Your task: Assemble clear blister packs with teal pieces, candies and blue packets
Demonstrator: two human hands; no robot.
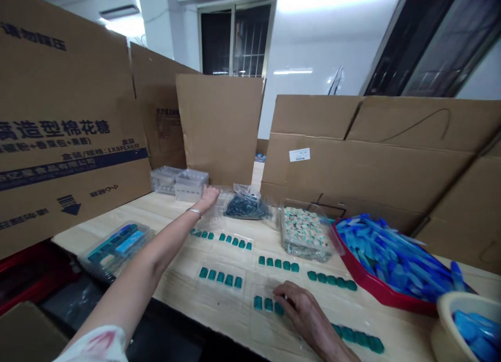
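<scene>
My left hand (210,195) stretches to the back of the table, beside the clear plastic boxes (191,184) and some crinkled clear plastic (221,201). Its fingers look curled, and what they grip, if anything, is hidden. Near the front edge my right hand (300,310) bends over a row of small teal pieces (268,304), thumb and fingertips pinched together close to the third piece. I cannot make out what is between them. Similar rows of teal pieces (221,277) lie on clear film across the table (188,286).
A bag of dark pieces (246,206) and a clear box of pale-and-green pieces (307,229) stand behind the rows. A red tray (354,270) of blue strips and a cream tub (444,320) are right. A lidded clear case (121,247) sits left. Cardboard walls (219,127) enclose the back.
</scene>
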